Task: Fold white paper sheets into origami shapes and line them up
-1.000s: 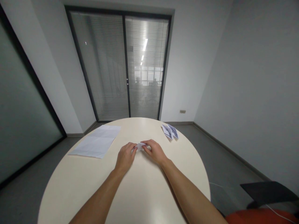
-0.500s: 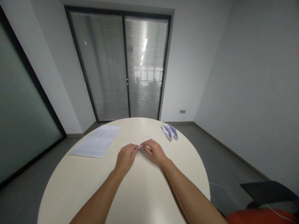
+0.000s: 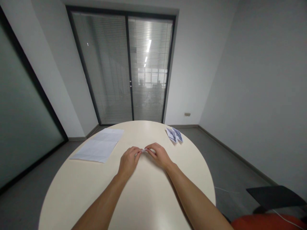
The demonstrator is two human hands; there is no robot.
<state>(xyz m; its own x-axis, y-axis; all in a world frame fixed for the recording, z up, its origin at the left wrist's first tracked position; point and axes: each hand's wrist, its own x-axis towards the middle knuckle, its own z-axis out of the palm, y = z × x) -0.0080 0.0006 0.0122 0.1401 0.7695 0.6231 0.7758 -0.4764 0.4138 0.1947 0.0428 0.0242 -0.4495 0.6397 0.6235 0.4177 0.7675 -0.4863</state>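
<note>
Over the middle of the round cream table (image 3: 134,195), my left hand (image 3: 129,159) and my right hand (image 3: 159,155) almost meet. Between their fingertips is a small, narrow piece of folded paper (image 3: 143,150), whitish in colour. My left hand pinches its left end and my right hand pinches its right end. Most of the piece is hidden by the fingers. To the left lies a creased white sheet of paper (image 3: 98,145), apart from my hands. Beyond my right hand, near the table's far right edge, rests a folded paper with dark printed patches (image 3: 174,135).
A black and orange-red chair (image 3: 275,204) stands at the lower right, with a thin white cable (image 3: 225,189) on the floor near it. Behind the table is a glass partition with blinds (image 3: 129,67). The table's curved edge runs all round.
Almost nothing differs. The fingertips of both hands have shifted very slightly, with the small paper still pinched between them.
</note>
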